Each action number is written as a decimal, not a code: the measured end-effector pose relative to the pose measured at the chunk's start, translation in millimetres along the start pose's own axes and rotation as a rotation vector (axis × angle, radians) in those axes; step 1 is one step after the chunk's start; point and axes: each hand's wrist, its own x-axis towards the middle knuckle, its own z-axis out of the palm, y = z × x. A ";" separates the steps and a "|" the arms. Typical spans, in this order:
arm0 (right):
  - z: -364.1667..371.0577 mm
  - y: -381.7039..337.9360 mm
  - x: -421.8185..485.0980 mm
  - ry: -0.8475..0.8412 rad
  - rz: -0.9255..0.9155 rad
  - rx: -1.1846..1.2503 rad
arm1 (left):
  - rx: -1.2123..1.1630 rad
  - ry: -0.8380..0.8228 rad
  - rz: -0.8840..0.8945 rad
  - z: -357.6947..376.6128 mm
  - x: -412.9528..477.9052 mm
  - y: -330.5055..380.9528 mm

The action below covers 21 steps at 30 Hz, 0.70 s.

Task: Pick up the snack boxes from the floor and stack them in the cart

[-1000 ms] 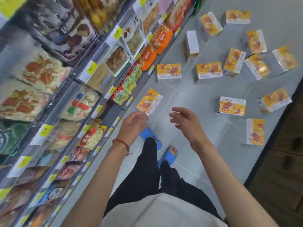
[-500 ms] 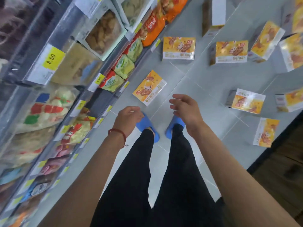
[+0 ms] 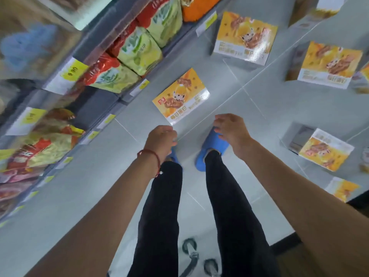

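Note:
Several orange-and-white snack boxes lie on the grey tiled floor. The nearest box [image 3: 180, 96] lies flat just beyond my feet. My left hand [image 3: 161, 139] hangs just below its near left corner, fingers loosely curled, holding nothing. My right hand [image 3: 229, 129] hovers to the right of that box's near edge, fingers spread, also with nothing in it. More boxes sit farther off: one [image 3: 245, 39] ahead, one [image 3: 327, 64] to the right, another [image 3: 322, 149] at right near my wrist, and one [image 3: 342, 188] by the dark edge.
A store shelf [image 3: 111, 96] with bagged snacks and yellow price tags runs along the left. My blue slippers [image 3: 212, 147] stand on the floor. Two caster wheels [image 3: 189, 246] of a cart show between my legs at the bottom. A dark fixture [image 3: 357, 200] borders the right.
I have bent lower, so the floor and the nearest box appear closer. Both hands have dropped toward that box, staying apart and holding nothing.

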 end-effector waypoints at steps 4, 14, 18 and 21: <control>6.5 3.2 61.3 0.003 -0.018 -0.058 | -0.041 0.002 -0.035 14.1 74.1 0.1; 49.4 17.4 235.7 0.157 -0.225 -0.339 | -0.274 0.266 -0.149 26.9 249.9 -4.0; 64.4 12.0 281.3 0.100 -0.311 -0.354 | -0.409 0.282 -0.101 20.3 312.6 -15.7; 73.3 6.4 297.1 0.009 -0.256 -0.318 | -0.532 0.251 -0.051 21.4 329.0 -14.9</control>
